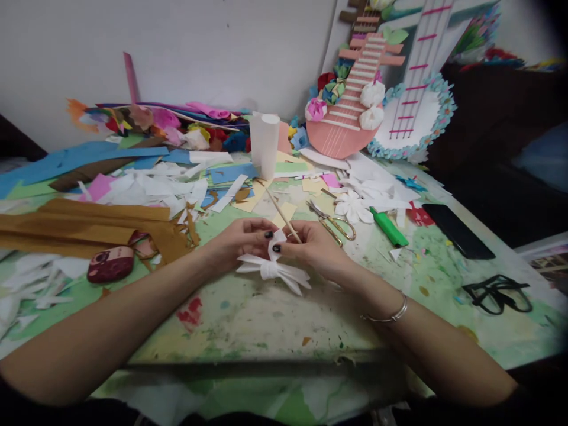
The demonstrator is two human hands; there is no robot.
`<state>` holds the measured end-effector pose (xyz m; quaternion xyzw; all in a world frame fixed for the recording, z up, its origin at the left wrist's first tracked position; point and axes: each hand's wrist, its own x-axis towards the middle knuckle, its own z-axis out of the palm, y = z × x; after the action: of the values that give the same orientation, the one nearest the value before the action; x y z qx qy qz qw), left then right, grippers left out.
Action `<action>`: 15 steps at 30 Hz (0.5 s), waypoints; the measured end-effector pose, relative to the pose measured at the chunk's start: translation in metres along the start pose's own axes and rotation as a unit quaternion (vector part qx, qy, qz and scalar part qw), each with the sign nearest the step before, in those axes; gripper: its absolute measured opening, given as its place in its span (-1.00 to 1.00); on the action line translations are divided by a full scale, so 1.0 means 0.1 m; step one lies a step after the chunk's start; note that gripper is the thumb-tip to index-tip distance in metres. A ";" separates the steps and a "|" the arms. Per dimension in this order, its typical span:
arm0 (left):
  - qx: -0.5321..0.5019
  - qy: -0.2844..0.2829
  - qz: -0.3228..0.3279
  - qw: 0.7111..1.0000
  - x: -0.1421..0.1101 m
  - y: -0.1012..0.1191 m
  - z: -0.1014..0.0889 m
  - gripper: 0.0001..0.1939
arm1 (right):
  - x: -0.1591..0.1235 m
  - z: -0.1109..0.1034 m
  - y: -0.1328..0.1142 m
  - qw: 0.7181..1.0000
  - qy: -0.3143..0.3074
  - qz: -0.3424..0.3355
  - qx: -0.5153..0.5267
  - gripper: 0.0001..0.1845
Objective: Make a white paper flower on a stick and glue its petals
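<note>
Over the middle of the table, my left hand (243, 241) pinches the left edge of a white paper petal (277, 244). From the other side, my right hand (313, 245) grips the same petal between thumb and fingers. A thin wooden stick (280, 208) also rests in my right hand, slanting up and to the left. Just below my fingertips lies a white paper flower (271, 270) with narrow petals spread to both sides. Whether the held petal joins this flower, I cannot tell. Gold-handled scissors (332, 223) lie beyond my right hand, partly spread.
White paper scraps (146, 190) and brown crepe paper (89, 225) cover the left. A maroon case (110, 264) sits by my left forearm. To the right lie a green glue tube (389, 228), a phone (458, 231) and glasses (497, 294). Paper instruments (346, 139) lean at the back.
</note>
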<state>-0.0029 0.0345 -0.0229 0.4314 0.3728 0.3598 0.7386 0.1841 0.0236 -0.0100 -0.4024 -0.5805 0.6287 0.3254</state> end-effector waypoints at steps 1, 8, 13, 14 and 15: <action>0.021 0.012 0.006 1.000 0.00 -0.01 0.02 -0.68 | 0.00 0.00 0.01 1.000 0.001 0.002 -0.007 -0.74; 0.037 0.063 0.004 0.997 -0.04 -0.05 0.09 -0.69 | 0.03 -0.12 -0.01 0.974 0.053 -0.060 -0.211 -0.81; 0.048 0.051 0.004 0.998 -0.05 -0.05 0.07 -0.71 | -0.04 -0.22 -0.11 0.914 0.031 -0.181 -0.363 -0.66; 0.049 0.047 0.004 0.998 -0.06 -0.04 0.07 -0.71 | -0.05 -0.23 -0.12 0.907 0.032 -0.186 -0.377 -0.65; 0.049 0.045 0.005 0.998 -0.06 -0.04 0.08 -0.71 | -0.05 -0.23 -0.12 0.901 0.032 -0.187 -0.390 -0.62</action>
<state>0.0020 0.0251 -0.0222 0.4520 0.4206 0.3637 0.6975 0.2059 0.0309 0.0024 -0.4011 -0.8331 0.2660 0.2727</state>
